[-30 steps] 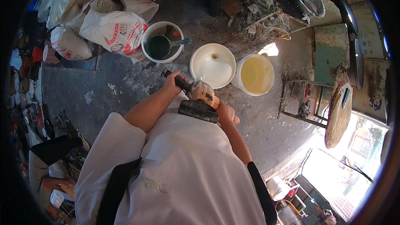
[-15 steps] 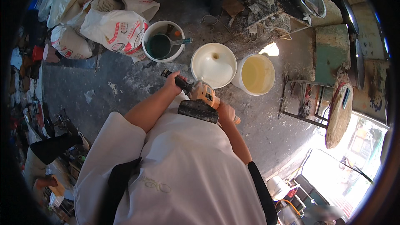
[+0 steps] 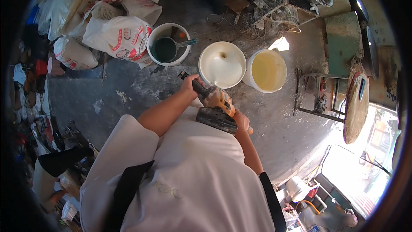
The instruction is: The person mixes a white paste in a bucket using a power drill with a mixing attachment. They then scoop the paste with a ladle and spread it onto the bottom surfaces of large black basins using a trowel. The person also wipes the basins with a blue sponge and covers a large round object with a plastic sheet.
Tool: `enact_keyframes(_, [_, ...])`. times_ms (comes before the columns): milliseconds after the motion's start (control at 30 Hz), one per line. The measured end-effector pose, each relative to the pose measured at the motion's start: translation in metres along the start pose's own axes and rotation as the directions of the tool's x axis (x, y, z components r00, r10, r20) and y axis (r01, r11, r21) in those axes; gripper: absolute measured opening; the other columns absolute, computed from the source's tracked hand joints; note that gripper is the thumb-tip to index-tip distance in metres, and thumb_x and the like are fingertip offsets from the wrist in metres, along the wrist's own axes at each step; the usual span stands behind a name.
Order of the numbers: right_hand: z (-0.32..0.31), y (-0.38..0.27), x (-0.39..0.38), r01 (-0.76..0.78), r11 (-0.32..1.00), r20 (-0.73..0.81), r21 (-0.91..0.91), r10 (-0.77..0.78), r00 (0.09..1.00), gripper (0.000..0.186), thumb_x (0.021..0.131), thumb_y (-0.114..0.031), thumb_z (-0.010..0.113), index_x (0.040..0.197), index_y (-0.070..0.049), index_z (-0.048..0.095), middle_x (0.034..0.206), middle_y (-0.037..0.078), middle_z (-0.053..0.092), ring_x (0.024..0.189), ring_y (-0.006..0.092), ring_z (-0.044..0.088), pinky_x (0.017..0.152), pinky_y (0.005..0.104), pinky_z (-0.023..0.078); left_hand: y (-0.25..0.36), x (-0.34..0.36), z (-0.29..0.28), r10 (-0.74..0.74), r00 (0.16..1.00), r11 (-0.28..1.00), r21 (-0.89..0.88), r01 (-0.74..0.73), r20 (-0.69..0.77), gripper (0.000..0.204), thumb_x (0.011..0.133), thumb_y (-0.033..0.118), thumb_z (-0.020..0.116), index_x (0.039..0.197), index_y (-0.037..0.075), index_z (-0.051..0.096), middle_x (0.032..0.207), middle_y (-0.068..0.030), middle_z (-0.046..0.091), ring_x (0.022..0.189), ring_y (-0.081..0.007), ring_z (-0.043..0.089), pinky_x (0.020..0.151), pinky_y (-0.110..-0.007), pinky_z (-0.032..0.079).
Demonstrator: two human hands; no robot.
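The drill, orange and black, sits across the front of the wearer's white shirt, its nose at the near edge of the middle bucket. The left hand, at the drill's ten o'clock, is closed round its black side handle; the right hand, at four o'clock, is wrapped round the rear grip, its fingers partly hidden. How firmly either one squeezes, I cannot tell. The middle bucket, at twelve o'clock from the drill, holds white liquid with a dimple in its surface. Just beside it, at two o'clock from the drill, the yellowish liquid fills much of another white bucket. At eleven o'clock a third bucket holds a dipper with dark contents, its handle slanting over the rim. White sacks with red print are heaped at ten o'clock on the grey floor. A metal frame stands at three o'clock, and beyond it a round board is tilted on edge. At eight o'clock another person is partly in view.
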State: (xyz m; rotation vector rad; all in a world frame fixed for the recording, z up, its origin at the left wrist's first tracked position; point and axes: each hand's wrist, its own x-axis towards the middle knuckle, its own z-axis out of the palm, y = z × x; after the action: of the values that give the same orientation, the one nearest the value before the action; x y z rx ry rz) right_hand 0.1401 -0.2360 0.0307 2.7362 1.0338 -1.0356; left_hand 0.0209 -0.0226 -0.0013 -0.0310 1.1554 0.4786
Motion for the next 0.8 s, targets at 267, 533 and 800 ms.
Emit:
enact_keyframes(267, [0.027,0.034,-0.010,-0.091,0.993,-0.061,0.072,0.095,0.994,0.016,0.079,-0.024,0.049,0.087,-0.012,0.055,0.077,0.011,0.062,0.075,0.0284,0.060,0.062,0.0395,0.047,-0.024,0.000,0.028,-0.089,0.996,0.994,0.064,0.088,0.011,0.016,0.074,0.017,0.060,0.073,0.005,0.049,0.061,-0.0054,0.045,0.058,-0.0210,0.045,0.058,-0.037,0.042])
enact_keyframes(533, [0.040,0.050,-0.023,-0.117,0.982,-0.135,0.152,0.137,0.981,0.020,0.075,-0.029,0.054,0.088,-0.014,0.054,0.078,0.010,0.063,0.076,0.0288,0.060,0.062,0.0398,0.047,-0.042,-0.002,0.040,-0.107,0.989,0.987,0.130,0.093,0.104,0.023,0.075,0.024,0.062,0.076,0.004,0.050,0.057,-0.0044,0.045,0.053,-0.0204,0.045,0.056,-0.034,0.042])
enact_keyframes(800, [0.038,0.048,-0.014,-0.100,0.985,-0.144,0.141,0.121,0.982,0.019,0.076,-0.029,0.053,0.087,-0.014,0.054,0.079,0.010,0.062,0.074,0.0285,0.060,0.060,0.0399,0.047,-0.037,0.005,0.044,-0.138,0.978,0.980,0.164,0.112,0.156,0.023,0.077,0.025,0.060,0.078,0.004,0.050,0.057,-0.0039,0.044,0.055,-0.0198,0.045,0.060,-0.037,0.042])
